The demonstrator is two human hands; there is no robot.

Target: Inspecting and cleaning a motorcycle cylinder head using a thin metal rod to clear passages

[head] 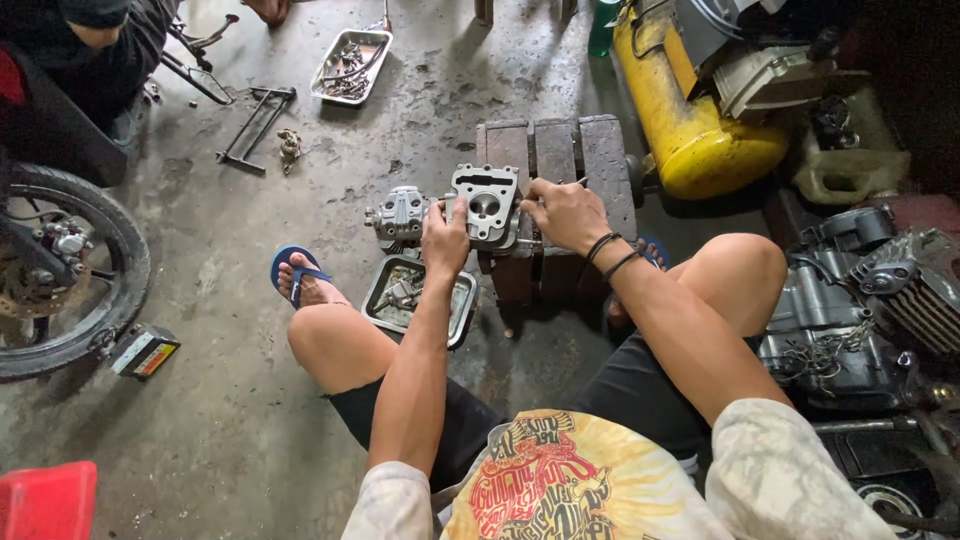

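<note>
Between both hands, left (445, 238) and right (565, 212) gripping, sits the cylinder head (485, 205).

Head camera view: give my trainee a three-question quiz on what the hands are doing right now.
1. True or false: the left hand rests on the grey engine part with the round bore.
2. What does that part sit on? A) the metal tray B) the wooden block C) the yellow tank
3. Which wrist wears dark bands, and where is that hand?

Key
1. True.
2. B.
3. The right hand, closed at the part's right edge on a thin tool too small to identify.
</note>
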